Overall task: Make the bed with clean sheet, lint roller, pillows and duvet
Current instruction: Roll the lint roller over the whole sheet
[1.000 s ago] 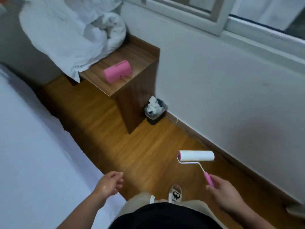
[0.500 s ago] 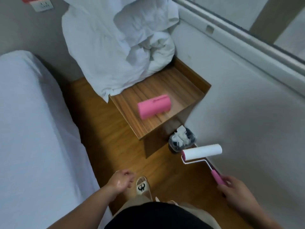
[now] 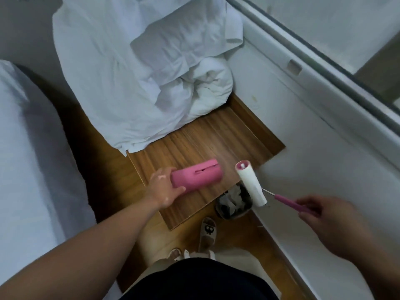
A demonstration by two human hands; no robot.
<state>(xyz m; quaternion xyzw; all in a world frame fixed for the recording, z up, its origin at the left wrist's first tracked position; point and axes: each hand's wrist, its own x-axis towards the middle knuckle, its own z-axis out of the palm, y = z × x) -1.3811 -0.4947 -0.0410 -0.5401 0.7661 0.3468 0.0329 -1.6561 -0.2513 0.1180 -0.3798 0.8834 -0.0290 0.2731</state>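
A pink lint roller cover (image 3: 200,176) lies on the wooden nightstand (image 3: 227,135), and my left hand (image 3: 163,189) grips its near end. My right hand (image 3: 331,221) holds the lint roller (image 3: 252,186) by its pink handle, with the white roll pointing toward the cover's open end, a short gap apart. A crumpled white duvet (image 3: 140,72) is piled on the back of the nightstand and hangs over its left edge. The bed with its white sheet (image 3: 28,165) runs along the left.
A small bin (image 3: 233,202) with white scraps stands on the wooden floor between the nightstand and the white wall (image 3: 324,148). My slippered foot (image 3: 207,232) is just below it. A window frame (image 3: 324,68) runs along the upper right.
I stepped closer to the nightstand. My left hand reached forward and took hold of the pink cover. My right hand swung the roller so its roll points at the cover.
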